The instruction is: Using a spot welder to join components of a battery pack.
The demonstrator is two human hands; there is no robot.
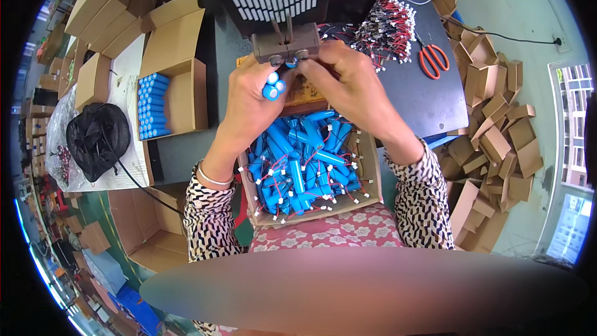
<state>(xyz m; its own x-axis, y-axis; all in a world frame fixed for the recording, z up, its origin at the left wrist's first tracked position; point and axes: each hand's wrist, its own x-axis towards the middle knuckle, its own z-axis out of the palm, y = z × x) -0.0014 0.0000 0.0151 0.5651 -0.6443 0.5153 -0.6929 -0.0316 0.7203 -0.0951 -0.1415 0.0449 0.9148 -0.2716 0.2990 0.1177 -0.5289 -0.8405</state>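
My left hand is closed around three blue cylindrical battery cells, their pale ends facing me. Another blue cell sits right under the grey head of a black bench machine, between both hands' fingertips. My right hand is closed, fingertips pinched beside that cell; whatever they grip is hidden. Below my hands, against my lap, an open cardboard box holds many blue cells with red and black leads and white connectors. Behind the fingers lies a yellowish work block.
A carton with stacked blue cells stands left on the dark table. Bundled connector leads and orange-handled scissors lie at right. Beside the table are heaped small cartons. A black mesh bag rests far left.
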